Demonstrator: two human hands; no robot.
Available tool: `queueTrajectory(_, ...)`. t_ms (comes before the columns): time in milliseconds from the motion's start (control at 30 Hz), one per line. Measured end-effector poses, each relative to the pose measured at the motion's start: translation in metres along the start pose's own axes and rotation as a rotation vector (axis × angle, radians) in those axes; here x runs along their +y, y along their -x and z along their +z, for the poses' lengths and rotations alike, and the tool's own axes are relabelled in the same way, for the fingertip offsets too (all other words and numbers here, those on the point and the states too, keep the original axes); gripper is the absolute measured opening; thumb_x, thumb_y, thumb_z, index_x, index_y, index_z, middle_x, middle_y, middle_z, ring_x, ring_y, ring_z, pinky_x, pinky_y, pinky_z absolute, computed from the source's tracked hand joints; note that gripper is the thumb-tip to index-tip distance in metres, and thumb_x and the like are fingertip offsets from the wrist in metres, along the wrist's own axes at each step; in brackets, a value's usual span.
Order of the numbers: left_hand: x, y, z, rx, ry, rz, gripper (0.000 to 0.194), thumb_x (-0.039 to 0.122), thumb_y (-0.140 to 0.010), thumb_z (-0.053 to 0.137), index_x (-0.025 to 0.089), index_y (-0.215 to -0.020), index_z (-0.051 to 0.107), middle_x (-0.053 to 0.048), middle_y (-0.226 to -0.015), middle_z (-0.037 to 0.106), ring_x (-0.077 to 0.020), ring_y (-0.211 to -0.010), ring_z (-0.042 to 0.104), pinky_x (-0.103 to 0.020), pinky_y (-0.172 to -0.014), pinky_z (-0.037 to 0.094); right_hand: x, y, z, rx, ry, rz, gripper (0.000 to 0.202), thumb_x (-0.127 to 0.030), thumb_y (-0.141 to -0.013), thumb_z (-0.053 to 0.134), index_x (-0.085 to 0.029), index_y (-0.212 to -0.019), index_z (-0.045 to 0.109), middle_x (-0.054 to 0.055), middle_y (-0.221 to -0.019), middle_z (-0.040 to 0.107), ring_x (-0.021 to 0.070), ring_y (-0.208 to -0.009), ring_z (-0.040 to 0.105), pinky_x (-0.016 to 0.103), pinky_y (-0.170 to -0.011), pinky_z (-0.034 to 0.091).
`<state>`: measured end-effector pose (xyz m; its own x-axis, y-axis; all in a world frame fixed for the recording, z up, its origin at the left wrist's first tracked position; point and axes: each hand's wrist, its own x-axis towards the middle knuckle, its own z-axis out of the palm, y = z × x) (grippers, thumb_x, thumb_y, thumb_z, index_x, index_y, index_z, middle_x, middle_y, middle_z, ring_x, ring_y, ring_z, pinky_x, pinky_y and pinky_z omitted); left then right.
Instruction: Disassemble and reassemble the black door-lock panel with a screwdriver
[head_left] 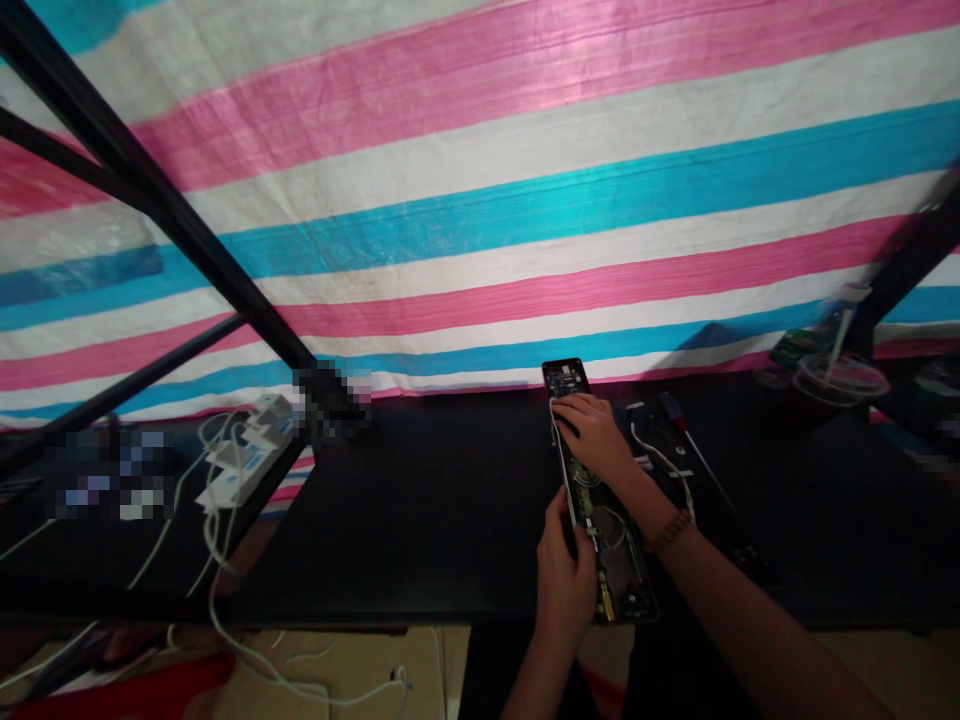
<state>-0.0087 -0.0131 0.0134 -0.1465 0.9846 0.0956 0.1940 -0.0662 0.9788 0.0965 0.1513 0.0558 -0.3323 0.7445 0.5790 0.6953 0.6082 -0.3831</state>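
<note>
A long, narrow black device housing (626,560) lies on the dark table, its inner parts, wires and a brass-coloured piece showing. A thin white cable (564,458) runs along its left edge. My left hand (566,570) is at the lower left side of the housing, thumb and fingers closed around its edge and the cable. Across the upper part rests my right hand (589,430), fingers bent together at the cable's top end; whatever is under the fingertips is hidden.
Right of the housing lie a screwdriver (701,455) and a white cable with connectors (660,455). A plastic cup (836,380) stands at the back right. At the left are a white power strip (240,470), cables and a black slanted post (202,245). Striped sheeting (480,220) hangs behind.
</note>
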Motion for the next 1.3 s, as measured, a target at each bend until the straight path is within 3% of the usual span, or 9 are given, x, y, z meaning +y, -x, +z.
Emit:
queueTrajectory(200, -0.001, -0.001, 0.000, 0.007, -0.006, -0.020, 0.044, 0.028, -0.099, 0.044, 0.018, -0.142, 0.048, -0.014, -0.131, 0.066, -0.0230, -0.119, 0.064, -0.037, -0.103, 0.047, -0.007, -0.006, -0.005, -0.041, 0.075, 0.052, 0.031, -0.013, -0.089, 0.059, -0.019, -0.116, 0.073, 0.012, -0.129, 0.067, 0.0319, -0.117, 0.057, 0.048, -0.096, 0.042)
queueTrajectory(333, -0.002, -0.001, 0.000, 0.012, -0.006, -0.005, 0.045, 0.029, -0.099, 0.046, 0.018, -0.143, 0.048, -0.014, -0.131, 0.066, -0.0234, -0.119, 0.065, -0.038, -0.103, 0.047, -0.003, -0.012, -0.007, -0.057, 0.009, 0.075, 0.023, -0.012, -0.086, 0.063, -0.024, -0.101, 0.077, 0.008, -0.119, 0.072, 0.0291, -0.110, 0.060, 0.047, -0.094, 0.043)
queueTrajectory(567, -0.003, -0.001, 0.000, 0.027, -0.011, -0.020, 0.045, 0.029, -0.098, 0.048, 0.020, -0.142, 0.050, -0.014, -0.132, 0.066, -0.0236, -0.119, 0.065, -0.038, -0.102, 0.048, 0.007, -0.004, -0.007, 0.050, -0.153, 0.064, 0.017, -0.016, -0.090, 0.062, -0.024, -0.095, 0.076, 0.009, -0.118, 0.070, 0.0264, -0.113, 0.060, 0.047, -0.100, 0.044)
queueTrajectory(700, -0.002, -0.002, -0.001, 0.028, -0.010, -0.026, 0.045, 0.031, -0.097, 0.049, 0.020, -0.141, 0.051, -0.013, -0.129, 0.068, -0.0235, -0.117, 0.066, -0.037, -0.101, 0.049, -0.002, 0.008, -0.007, 0.087, -0.131, 0.104, 0.013, -0.017, -0.087, 0.064, -0.022, -0.090, 0.076, 0.013, -0.125, 0.064, 0.0291, -0.123, 0.053, 0.049, -0.107, 0.043)
queueTrajectory(867, 0.000, -0.003, -0.001, 0.053, -0.022, -0.026, 0.045, 0.032, -0.096, 0.052, 0.020, -0.140, 0.052, -0.014, -0.126, 0.069, -0.0246, -0.112, 0.068, -0.038, -0.098, 0.051, -0.011, 0.015, -0.003, 0.006, -0.049, 0.141, 0.012, -0.016, -0.084, 0.066, -0.019, -0.084, 0.077, 0.014, -0.146, 0.052, 0.0349, -0.138, 0.039, 0.056, -0.110, 0.038)
queueTrajectory(1133, 0.000, -0.003, 0.000, 0.029, -0.032, -0.023, 0.046, 0.033, -0.097, 0.049, 0.019, -0.141, 0.049, -0.013, -0.123, 0.070, -0.0235, -0.109, 0.069, -0.036, -0.095, 0.051, -0.014, 0.005, 0.008, 0.016, -0.057, 0.267, 0.003, -0.019, -0.079, 0.074, -0.018, -0.079, 0.076, 0.014, -0.152, 0.048, 0.0372, -0.137, 0.041, 0.056, -0.109, 0.038)
queueTrajectory(1300, -0.002, -0.003, 0.000, 0.032, -0.036, -0.023, 0.046, 0.031, -0.097, 0.049, 0.019, -0.141, 0.049, -0.014, -0.123, 0.070, -0.0239, -0.108, 0.069, -0.037, -0.095, 0.051, -0.013, -0.004, 0.007, 0.053, -0.126, 0.346, 0.007, -0.015, -0.074, 0.072, -0.020, -0.069, 0.073, 0.013, -0.143, 0.057, 0.0363, -0.130, 0.049, 0.054, -0.105, 0.042)
